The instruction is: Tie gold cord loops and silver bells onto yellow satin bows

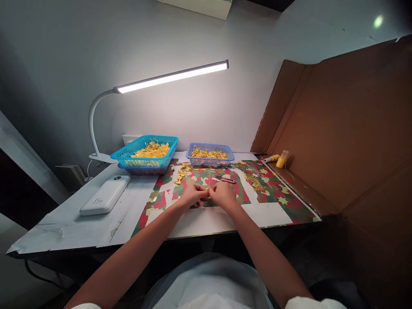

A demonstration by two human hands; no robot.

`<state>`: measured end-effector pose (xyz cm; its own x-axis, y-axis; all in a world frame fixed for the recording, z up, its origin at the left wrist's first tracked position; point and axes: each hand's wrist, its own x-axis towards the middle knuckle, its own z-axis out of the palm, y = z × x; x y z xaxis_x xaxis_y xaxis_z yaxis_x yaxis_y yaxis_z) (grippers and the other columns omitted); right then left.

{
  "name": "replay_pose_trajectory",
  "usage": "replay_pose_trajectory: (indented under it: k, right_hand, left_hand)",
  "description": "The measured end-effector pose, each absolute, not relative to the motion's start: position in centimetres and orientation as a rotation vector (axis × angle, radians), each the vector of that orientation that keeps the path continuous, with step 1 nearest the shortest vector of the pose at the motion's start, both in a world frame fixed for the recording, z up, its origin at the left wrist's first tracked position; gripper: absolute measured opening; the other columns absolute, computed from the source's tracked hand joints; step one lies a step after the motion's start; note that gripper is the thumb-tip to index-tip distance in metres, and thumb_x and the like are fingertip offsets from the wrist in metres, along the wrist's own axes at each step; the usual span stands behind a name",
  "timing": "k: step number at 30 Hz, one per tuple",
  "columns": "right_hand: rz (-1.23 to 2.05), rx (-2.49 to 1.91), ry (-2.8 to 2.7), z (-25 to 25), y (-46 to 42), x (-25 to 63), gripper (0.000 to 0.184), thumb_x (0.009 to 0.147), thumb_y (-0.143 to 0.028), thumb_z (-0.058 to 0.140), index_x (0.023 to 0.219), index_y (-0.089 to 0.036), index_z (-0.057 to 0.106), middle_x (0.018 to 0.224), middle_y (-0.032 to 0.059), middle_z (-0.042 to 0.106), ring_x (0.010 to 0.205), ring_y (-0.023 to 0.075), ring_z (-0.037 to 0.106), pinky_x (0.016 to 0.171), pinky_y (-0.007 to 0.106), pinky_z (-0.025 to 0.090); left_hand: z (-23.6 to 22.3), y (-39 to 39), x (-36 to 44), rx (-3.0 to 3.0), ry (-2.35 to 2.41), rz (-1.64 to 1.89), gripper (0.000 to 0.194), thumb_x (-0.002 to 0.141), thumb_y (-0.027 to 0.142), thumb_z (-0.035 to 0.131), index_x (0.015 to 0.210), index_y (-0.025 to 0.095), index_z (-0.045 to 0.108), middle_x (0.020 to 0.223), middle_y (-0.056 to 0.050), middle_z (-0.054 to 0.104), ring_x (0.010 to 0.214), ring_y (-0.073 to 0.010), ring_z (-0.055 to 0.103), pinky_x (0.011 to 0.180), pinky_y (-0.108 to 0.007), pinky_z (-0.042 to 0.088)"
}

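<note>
My left hand [193,195] and my right hand [223,193] meet over the patterned mat, fingertips pinched together. Between them is a small yellow piece, mostly covered by the fingers, and a thin yellow string [210,172] runs from it up toward the purple basket [210,162]. That basket holds many yellow bits with strings. Just beyond my right hand lies a pair of thread snips [225,179]. Loose yellow ribbon pieces [180,175] are spread past my left hand. A tangle of yellow string [255,183] rests farther right.
At the back left, a blue basket [144,162] full of yellow pieces sits stacked on another. A white power bank [105,195] lies left, below a lit desk lamp [174,77]. Yellow glue bottles [282,159] stand by the cardboard wall [341,128] on the right.
</note>
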<state>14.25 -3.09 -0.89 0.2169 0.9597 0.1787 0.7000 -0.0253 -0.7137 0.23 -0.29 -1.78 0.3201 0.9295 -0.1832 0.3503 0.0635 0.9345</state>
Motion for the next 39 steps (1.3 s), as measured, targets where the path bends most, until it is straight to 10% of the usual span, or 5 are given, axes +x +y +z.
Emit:
replay_pose_trajectory:
  k: [39]
  right_hand:
    - [0.815,-0.626,-1.185,10.8,-11.2,18.5,0.016,0.071,-0.038,0.076,0.076,-0.024,0.071,0.059,-0.0039,0.057,0.059,0.0099,0.053,0.061,0.024,0.045]
  left_hand:
    - [-2.0,0.7,-0.1,1.28,1.081,0.828,0.015,0.086,0.021,0.065,0.075,0.011,0.062,0.076,0.0,0.065,0.069,-0.0111,0.063,0.062,-0.025,0.054]
